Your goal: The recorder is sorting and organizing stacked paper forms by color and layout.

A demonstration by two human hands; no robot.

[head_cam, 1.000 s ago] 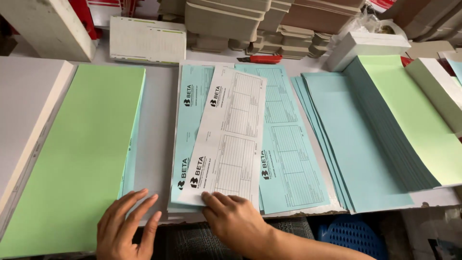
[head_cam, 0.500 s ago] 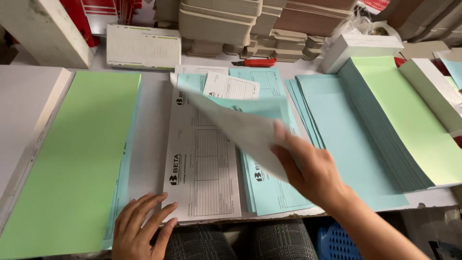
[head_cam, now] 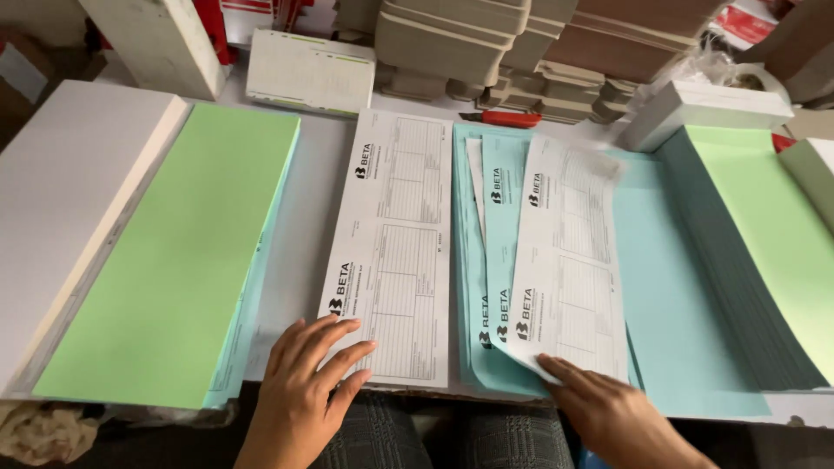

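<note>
1. Stacks of grey cardboard trays and brown boxes crowd the back of a pale work table, seen from above by a head-worn camera.
2. On the far left lies a tall white paper stack, and just beside it a green paper stack with blue sheets showing under its right edge.
3. At the centre lies a long white printed form, flat on the table, its near end at the table's front edge.
4. The left hand rests flat on the form's near left corner, fingers spread, palm down.
5. Right of that form sits a blue paper stack, with a blue printed form fanned out on its left part.
6. A second white printed sheet lies tilted on top of the blue forms; its far end is blurred.
7. The right hand touches this sheet's near corner, fingers close together and pressed on the paper's edge.
8. At the far right, green sheets lie fanned over more blue ones.
9. A red utility knife lies near the back, between the two white forms.
</note>
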